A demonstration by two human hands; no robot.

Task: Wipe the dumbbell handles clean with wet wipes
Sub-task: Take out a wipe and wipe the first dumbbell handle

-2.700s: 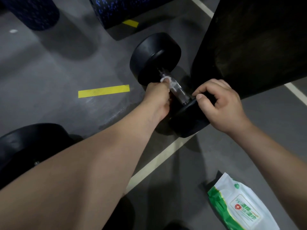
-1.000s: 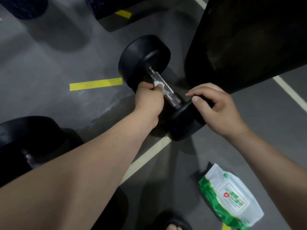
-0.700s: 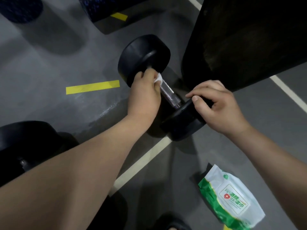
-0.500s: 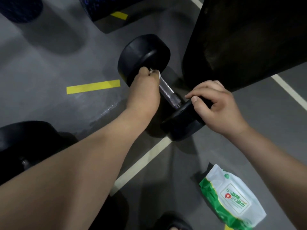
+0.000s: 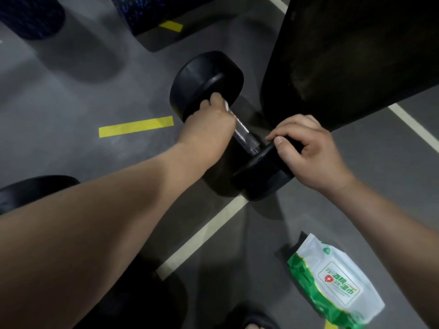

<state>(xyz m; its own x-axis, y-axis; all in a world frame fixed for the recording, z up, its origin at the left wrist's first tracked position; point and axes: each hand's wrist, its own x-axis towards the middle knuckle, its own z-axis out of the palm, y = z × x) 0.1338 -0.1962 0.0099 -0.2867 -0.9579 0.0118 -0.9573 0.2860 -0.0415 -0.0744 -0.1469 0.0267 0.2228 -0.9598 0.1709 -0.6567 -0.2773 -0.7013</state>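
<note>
Sliding up from mid-bar a second ago, the left hand [image 5: 209, 129] now sits at the far end of the handle [image 5: 244, 136], hard against the far head of the dumbbell [image 5: 206, 74]. Its fingers curl round the bar with the wet wipe [image 5: 226, 106] trapped beneath them (only a white corner peeks out). The right hand [image 5: 311, 153] grips the rim of the near head, fingers curled over its top and thumb on the inner face. The dumbbell lies on the floor [image 5: 71, 103], just beside a white painted line.

It looks heavy and rigid, and its round heads would likely roll, so bracing one head seems wise. The textured metal bar should give the soft, limp wipe good purchase. A pack of wipes [image 5: 332, 281] lies near the right forearm.
</note>
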